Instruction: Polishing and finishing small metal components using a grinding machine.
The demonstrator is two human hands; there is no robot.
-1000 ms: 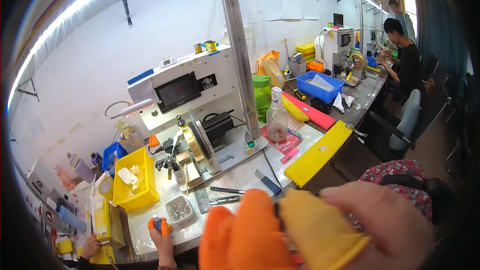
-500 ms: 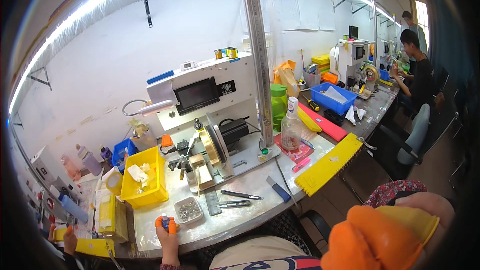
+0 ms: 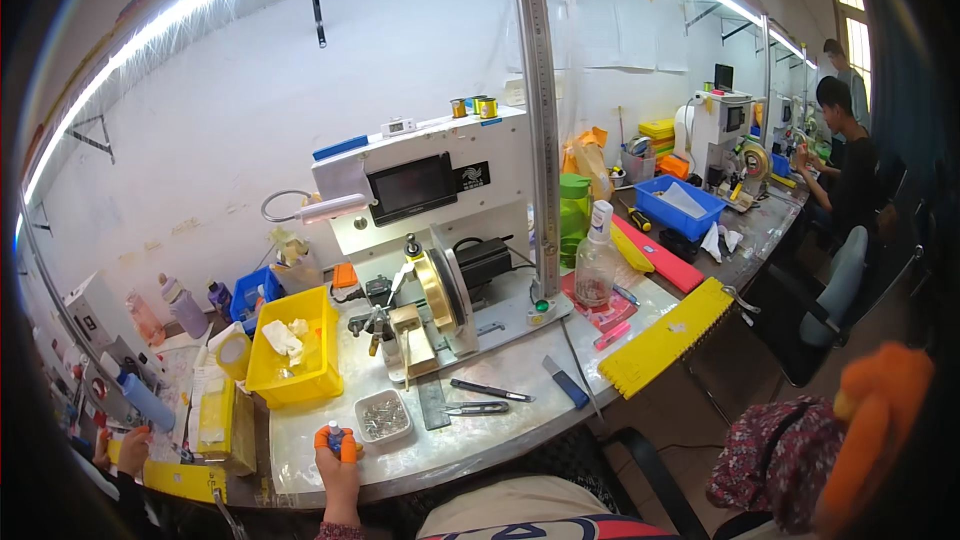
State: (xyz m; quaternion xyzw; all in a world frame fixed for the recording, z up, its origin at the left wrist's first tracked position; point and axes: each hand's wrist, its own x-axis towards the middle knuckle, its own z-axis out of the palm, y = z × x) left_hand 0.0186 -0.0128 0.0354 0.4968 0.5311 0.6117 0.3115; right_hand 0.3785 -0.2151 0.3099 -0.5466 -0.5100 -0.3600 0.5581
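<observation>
My left hand [image 3: 337,475], with orange finger cots on its fingertips, is closed around a small blue bottle-like thing [image 3: 336,430] at the bench's front edge. Just beyond it stands a square white dish [image 3: 384,416] full of small metal pieces. My right hand [image 3: 878,420] is raised at the far right, away from the bench and close to the camera. It shows as a blurred orange shape above a red flowered sleeve [image 3: 765,460]. Whether its fingers hold anything is unclear.
A white bench machine [image 3: 430,190] with a screen and gold wheel stands behind. Around it are a yellow bin [image 3: 294,347], a utility knife [image 3: 492,390], a blue-handled blade [image 3: 567,383], a clear bottle [image 3: 595,258] and a yellow toothed strip [image 3: 667,337]. Other people sit along the benches.
My right hand has swung outward to the right, uncovering more of its flowered sleeve. The view has shifted a little. My left hand keeps its hold beside the dish.
</observation>
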